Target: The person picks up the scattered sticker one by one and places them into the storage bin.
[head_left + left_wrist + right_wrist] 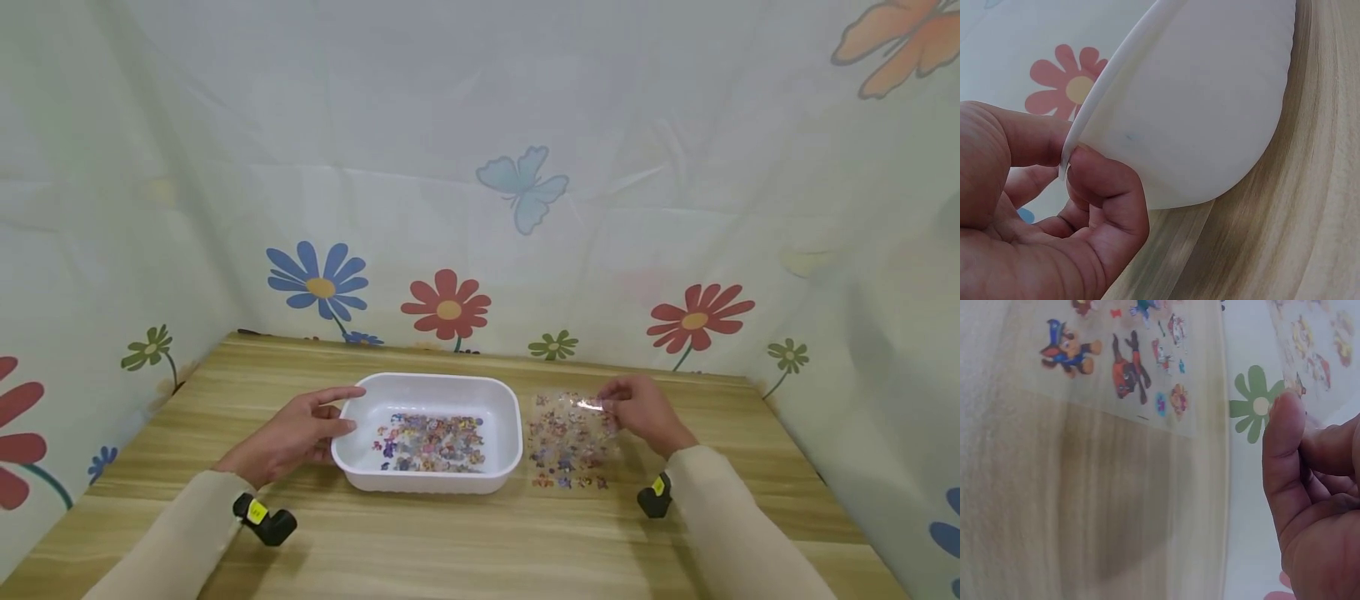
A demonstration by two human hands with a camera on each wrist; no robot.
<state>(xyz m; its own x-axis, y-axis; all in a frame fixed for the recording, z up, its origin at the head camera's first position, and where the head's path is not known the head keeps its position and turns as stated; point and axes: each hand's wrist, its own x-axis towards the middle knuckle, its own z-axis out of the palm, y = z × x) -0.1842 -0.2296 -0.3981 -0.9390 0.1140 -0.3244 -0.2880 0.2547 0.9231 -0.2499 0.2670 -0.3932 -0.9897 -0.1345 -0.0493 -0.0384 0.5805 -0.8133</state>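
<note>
My left hand (288, 433) pinches the left rim of a white plastic basin (427, 482). In the left wrist view the basin's rim (1094, 103) runs between the thumb and a finger. Inside the basin lie many small, colourful cartoon stickers (438, 442). To its right, my right hand (643, 415) pinches the edge of a clear sticker sheet (1319, 344), which is lifted off the table. Beneath it another clear sheet (1125, 378) with printed cartoon dogs lies flat on the wood. Overlap and glare blur the prints in the head view.
The wood-grain table (450, 542) ends at a pale curtain (420, 192) printed with flowers and butterflies, behind and at both sides. A small black device with a yellow label is strapped to each wrist.
</note>
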